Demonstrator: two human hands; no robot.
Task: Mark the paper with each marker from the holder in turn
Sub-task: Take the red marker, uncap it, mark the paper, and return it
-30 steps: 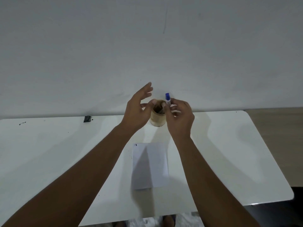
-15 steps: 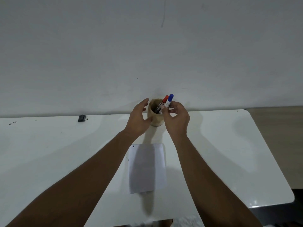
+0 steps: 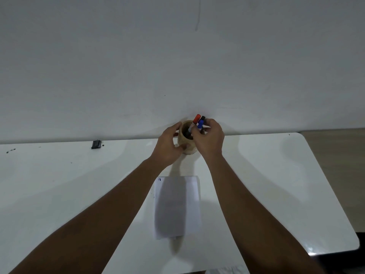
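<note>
Right hand is at the holder's right rim, fingers curled round the marker tops; it looks pinched on the blue marker, though from this angle I can't rule out the black marker just behind it. Call it grasping blue, with fair confidence.

Left hand cups the holder's left wall, thumb low on the front and fingers round the far side: a steadying grip, not a lift.

Key relation: all three markers stand in the cup and lean up and away toward the wall, caps up. The red marker sits just left of blue, nearly touching it. Blue's long axis runs from the cup mouth up past the right fingertips, so a pull should follow that lean rather than go straight up, or it may drag red along.

Paper lies flat on the bench, nearer the body and between the forearms, with a small dark mark at its top-left corner. The right hand is better placed to bring the marker back to it. Right wrist is bent down over the cup, forearm angled inward.
</note>
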